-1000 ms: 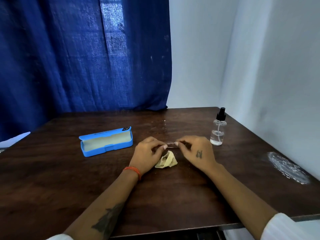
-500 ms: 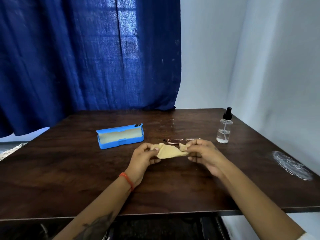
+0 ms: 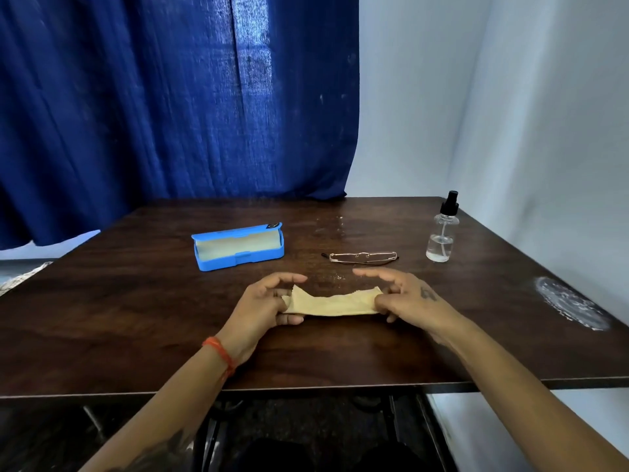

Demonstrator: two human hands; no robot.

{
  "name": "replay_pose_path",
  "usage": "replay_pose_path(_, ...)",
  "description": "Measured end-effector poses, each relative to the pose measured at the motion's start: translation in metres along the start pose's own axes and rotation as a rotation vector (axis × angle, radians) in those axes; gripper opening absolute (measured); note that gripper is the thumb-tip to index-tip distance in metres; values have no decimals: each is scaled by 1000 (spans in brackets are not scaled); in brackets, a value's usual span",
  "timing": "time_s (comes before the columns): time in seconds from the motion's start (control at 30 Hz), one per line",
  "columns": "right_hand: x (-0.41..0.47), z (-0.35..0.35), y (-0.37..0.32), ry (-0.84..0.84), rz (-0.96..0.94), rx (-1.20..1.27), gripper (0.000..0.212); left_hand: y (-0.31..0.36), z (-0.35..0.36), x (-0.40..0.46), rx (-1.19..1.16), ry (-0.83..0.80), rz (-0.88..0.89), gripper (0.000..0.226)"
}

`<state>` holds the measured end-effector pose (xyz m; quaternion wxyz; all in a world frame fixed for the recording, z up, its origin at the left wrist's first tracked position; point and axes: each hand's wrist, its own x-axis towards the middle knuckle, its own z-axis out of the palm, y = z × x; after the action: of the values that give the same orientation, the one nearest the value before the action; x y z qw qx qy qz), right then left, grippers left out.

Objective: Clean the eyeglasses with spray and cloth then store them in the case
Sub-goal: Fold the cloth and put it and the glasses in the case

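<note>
The dark wooden worktop (image 3: 143,321) fills the lower half of the view, with a blue curtain (image 3: 177,97) hanging behind its far edge and a pale wall (image 3: 510,114) to the right.

On the worktop's far left of centre sits the blue case (image 3: 238,246), lid open, its cream lining showing; its long axis runs left to right, tilted slightly up toward the right.

Nearer the person, the cloth (image 3: 332,303) is a pale yellow strip pulled out into a band between both hands — its long axis also lies left to right, held just above the wood or perhaps brushing it; the view does not settle which. The left hand (image 3: 269,301) pinches the cloth's left end, the other fingers spread loosely, an orange band at the wrist. The right hand (image 3: 408,299) has its grip closed on the right end, forefinger stretched out toward the left.

The eyeglasses (image 3: 362,257) lie folded on the worktop beyond the hands, between case and bottle, thin gold frame, long axis left to right, one dark temple tip poking out at the left.

The spray bottle (image 3: 441,233) stands upright at the far right — clear, black pump top, a little liquid at the bottom.
</note>
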<state>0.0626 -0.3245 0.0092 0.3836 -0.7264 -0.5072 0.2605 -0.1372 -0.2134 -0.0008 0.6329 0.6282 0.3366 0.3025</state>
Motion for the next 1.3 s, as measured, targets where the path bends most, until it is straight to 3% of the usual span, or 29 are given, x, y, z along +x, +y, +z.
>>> replay_pose_path(0.17,5,3,-7,-12,-33,-221,14,-4,2,-1,217,118,35,20)
replay_pose_path(0.27,12,5,-4,63,-68,-341,20,-9,1,-3,572,247,234,12)
replay_pose_path(0.33,13,7,-1,130,-91,-385,15,-11,1,-5,667,296,326,6)
replay_pose_path(0.5,9,7,5,253,-108,-357,18,-14,-2,-2,709,277,447,30)
replay_pose_path(0.63,12,5,8,198,-146,-303,20,-14,-4,0,718,185,410,16)
replay_pose_path(0.73,12,1,6,133,-160,-159,20,-11,-7,0,618,169,377,18)
replay_pose_path(0.83,13,-1,4,83,-203,-162,27,-10,-12,-2,610,148,459,21)
replay_pose_path(0.97,8,2,6,186,-283,-249,18,-13,-21,0,708,129,615,25)
replay_pose_path(1.17,6,0,11,237,-347,-235,13,-12,-21,4,692,154,652,19)
replay_pose_path(1.3,18,-7,1,455,-527,-275,6,8,-18,23,679,245,716,16)
